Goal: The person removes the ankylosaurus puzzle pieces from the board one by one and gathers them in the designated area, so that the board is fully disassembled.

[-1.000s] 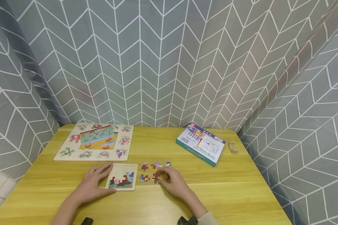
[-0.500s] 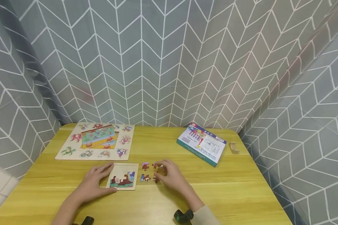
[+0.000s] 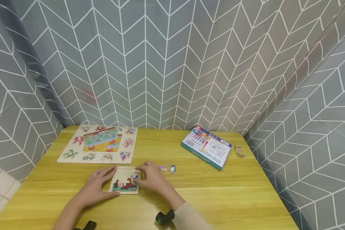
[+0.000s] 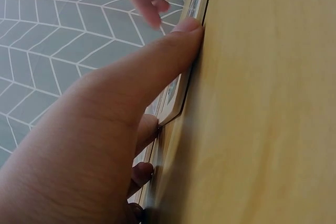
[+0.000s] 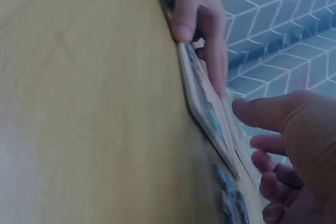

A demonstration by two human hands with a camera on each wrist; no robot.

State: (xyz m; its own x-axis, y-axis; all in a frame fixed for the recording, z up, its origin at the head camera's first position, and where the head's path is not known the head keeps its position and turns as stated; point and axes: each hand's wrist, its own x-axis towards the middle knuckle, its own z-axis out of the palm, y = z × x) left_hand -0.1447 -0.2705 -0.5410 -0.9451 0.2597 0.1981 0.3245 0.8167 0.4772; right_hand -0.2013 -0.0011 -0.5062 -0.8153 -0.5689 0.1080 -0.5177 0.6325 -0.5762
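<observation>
In the head view my left hand (image 3: pixel 95 188) grips the square wooden puzzle tray (image 3: pixel 122 172) at its left side, index finger at the upper corner and thumb (image 4: pixel 188 31) at the near edge. Brown, green and blue pieces (image 3: pixel 128 185) fill the lower part and right side of the tray. Over the tray's right edge is my right hand (image 3: pixel 155 182), thumb and fingers spread apart. The right wrist view shows no piece between its fingers (image 5: pixel 266 142). Two loose pieces (image 3: pixel 172 168) lie beyond that hand, which hides the table beneath it.
At the back left a large board (image 3: pixel 64 155) with animal pictures bears two colourful cards (image 3: pixel 100 139). A teal and white box (image 3: pixel 206 147) lies at the back right, with a small tan object (image 3: pixel 239 151) beside it. Patterned curtains (image 3: pixel 161 64) stand behind the table (image 3: pixel 218 198).
My right hand has moved left from the loose pieces to the tray's right edge. The left hand keeps its grip on the tray.
</observation>
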